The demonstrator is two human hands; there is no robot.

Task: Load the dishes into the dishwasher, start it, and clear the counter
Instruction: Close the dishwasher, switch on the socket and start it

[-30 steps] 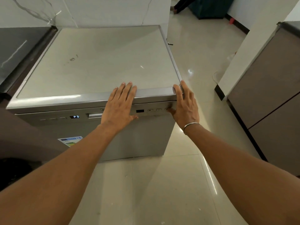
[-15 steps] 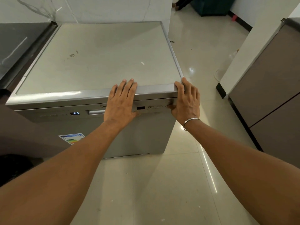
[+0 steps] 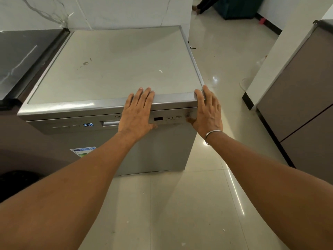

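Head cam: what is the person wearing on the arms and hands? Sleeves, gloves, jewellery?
No gloves. The left hand and left forearm are bare, with no ring or watch showing. The right hand has no visible rings. A thin, plain silver-coloured bangle circles its wrist. The right forearm is bare too. No sleeve shows on either side.

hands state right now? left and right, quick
Left hand: open, flat against the dishwasher front top edge, holding nothing.
Right hand: open, fingers on the front right corner, thumb at the control panel buttons.
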